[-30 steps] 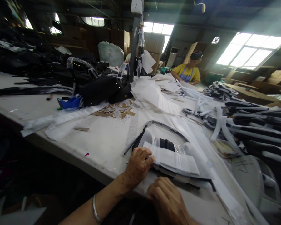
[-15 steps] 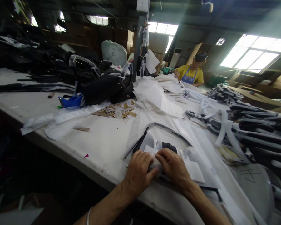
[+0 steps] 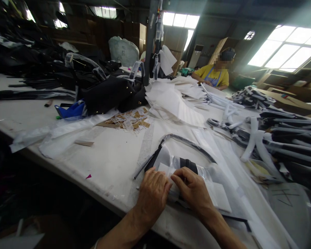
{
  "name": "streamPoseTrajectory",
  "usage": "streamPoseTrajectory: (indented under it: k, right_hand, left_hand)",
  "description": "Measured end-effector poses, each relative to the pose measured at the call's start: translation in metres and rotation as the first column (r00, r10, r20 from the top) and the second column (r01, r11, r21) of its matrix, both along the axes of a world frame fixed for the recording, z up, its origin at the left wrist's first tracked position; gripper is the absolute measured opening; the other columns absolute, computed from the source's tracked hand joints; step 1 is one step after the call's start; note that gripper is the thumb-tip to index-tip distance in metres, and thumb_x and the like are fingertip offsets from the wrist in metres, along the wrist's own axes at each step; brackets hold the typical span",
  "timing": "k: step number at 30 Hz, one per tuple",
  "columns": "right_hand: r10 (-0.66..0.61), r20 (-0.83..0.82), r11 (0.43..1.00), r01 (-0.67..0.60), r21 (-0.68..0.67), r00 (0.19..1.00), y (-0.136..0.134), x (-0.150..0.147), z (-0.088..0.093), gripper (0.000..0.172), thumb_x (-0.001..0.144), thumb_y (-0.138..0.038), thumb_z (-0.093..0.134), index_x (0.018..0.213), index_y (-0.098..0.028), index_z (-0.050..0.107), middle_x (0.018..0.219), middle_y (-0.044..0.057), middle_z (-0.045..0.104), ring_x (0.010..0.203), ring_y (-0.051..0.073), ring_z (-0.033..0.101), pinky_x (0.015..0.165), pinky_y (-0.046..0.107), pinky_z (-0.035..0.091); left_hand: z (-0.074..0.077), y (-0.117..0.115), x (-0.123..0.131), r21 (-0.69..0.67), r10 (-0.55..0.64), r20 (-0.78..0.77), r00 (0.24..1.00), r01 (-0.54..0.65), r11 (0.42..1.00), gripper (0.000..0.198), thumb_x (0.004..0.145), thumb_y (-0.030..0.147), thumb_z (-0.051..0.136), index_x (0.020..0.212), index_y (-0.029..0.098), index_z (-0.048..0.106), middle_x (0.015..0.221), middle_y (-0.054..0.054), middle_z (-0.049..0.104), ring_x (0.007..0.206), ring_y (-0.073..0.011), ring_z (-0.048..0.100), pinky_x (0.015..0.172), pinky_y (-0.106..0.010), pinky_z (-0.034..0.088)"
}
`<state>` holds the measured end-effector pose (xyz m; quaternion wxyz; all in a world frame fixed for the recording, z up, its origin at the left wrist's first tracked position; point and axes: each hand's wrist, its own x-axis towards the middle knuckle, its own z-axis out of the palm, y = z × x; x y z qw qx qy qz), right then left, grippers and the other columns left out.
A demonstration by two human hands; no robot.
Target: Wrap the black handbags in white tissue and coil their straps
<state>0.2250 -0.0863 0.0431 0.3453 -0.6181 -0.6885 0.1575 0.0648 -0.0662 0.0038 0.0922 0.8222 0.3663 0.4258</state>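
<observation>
A black bag [image 3: 189, 164] lies on the table in front of me, partly covered by white foam sheet and clear plastic wrap [image 3: 203, 172]. Its long handle [image 3: 189, 141], sleeved in plastic, arches away from me. My left hand [image 3: 155, 188] is closed at the bag's near left side, fingers curled over the wrapping. Beside it, my right hand [image 3: 193, 188] is closed in a pinch at the wrap near the middle of the bag; the fingertips hide the exact spot. A white foam block [image 3: 220, 197] sits to the right of my right hand.
Black bags [image 3: 106, 93] are heaped at the back left, near a blue tape dispenser [image 3: 72, 110]. White sheets [image 3: 173, 100] are piled behind, by an upright post [image 3: 150, 41]. Wrapped handles [image 3: 295, 135] crowd the right. A person in yellow [image 3: 214, 74] works across the table.
My view has shifted slightly. My left thumb has drawn in toward its fingers, off the wrap it lay across. The right hand still pinches close to the same spot.
</observation>
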Motion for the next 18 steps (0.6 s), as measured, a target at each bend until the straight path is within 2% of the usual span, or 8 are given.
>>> streamPoseTrajectory:
  k: [6,11,13,16,18]
  right_hand:
    - [-0.011,0.115,0.999,0.005,0.054,0.993,0.001,0.001,-0.013,0.018,0.092,-0.025,0.058,0.075,-0.022,0.062,0.075,0.002,0.062,0.074,0.02,0.057,0.071,0.033,0.044]
    - [-0.022,0.184,0.999,0.016,0.037,0.983,0.003,0.002,-0.016,0.016,0.09,-0.023,0.062,0.073,-0.022,0.063,0.074,0.002,0.061,0.075,0.021,0.055,0.07,0.034,0.043]
    - [-0.025,0.185,0.999,0.019,0.036,0.982,0.004,0.002,-0.015,0.017,0.089,-0.022,0.062,0.072,-0.022,0.063,0.074,0.002,0.061,0.074,0.021,0.055,0.069,0.034,0.043]
    - [-0.035,0.176,0.999,0.03,0.033,0.984,0.005,0.002,-0.011,0.017,0.089,-0.021,0.062,0.072,-0.022,0.062,0.073,0.002,0.062,0.074,0.02,0.056,0.068,0.033,0.044]
    - [-0.039,0.167,0.999,0.036,0.022,0.985,0.004,0.001,-0.009,0.017,0.088,-0.02,0.062,0.071,-0.022,0.063,0.073,0.002,0.062,0.074,0.02,0.057,0.069,0.033,0.045]
  left_hand:
    - [0.002,0.003,0.007,-0.045,0.107,0.032,0.994,-0.106,0.993,0.014,0.095,0.016,0.047,0.082,0.022,0.046,0.07,0.002,0.057,0.068,-0.0172,0.059,0.093,-0.046,0.05]
    - [0.006,0.007,0.009,-0.064,0.128,-0.015,0.992,-0.128,0.99,0.014,0.093,0.014,0.048,0.082,0.022,0.046,0.071,0.001,0.058,0.07,-0.0187,0.059,0.088,-0.045,0.053]
    - [0.009,0.004,0.005,-0.001,0.076,-0.018,0.997,-0.076,0.997,0.011,0.094,0.013,0.047,0.087,0.02,0.05,0.078,-0.001,0.062,0.075,-0.0185,0.062,0.093,-0.045,0.051]
    - [0.011,-0.007,0.0,0.151,-0.014,-0.03,0.999,0.018,0.988,0.015,0.095,0.01,0.046,0.098,0.019,0.056,0.099,-0.005,0.069,0.099,-0.0191,0.065,0.108,-0.046,0.04]
    - [0.01,-0.017,-0.002,0.214,-0.026,-0.071,0.997,0.041,0.976,0.017,0.095,0.011,0.048,0.105,0.018,0.06,0.108,-0.006,0.069,0.109,-0.0203,0.062,0.112,-0.045,0.035]
